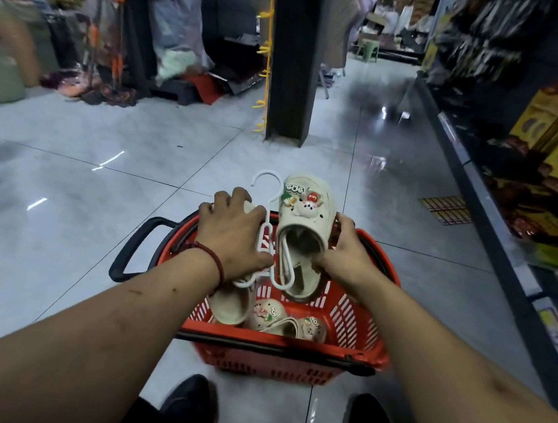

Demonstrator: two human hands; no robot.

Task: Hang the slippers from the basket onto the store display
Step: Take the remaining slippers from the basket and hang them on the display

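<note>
On glossy grey floor tiles [105,145], red basket [349,317], dark pillar [292,75], stocked shelves [458,145]

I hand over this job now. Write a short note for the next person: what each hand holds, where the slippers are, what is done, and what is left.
Left hand: grips the second slipper and the white hanger.
Right hand: grips the decorated slipper, which sits on the same hanger.
Place: the pair is held above the red basket. At least two more slippers lie inside it.
Done: one pair is out of the basket. No slippers hang on the display in view.
Left: hang this pair, probably on the yellow hooks of the dark pillar ahead, then the rest.
</note>
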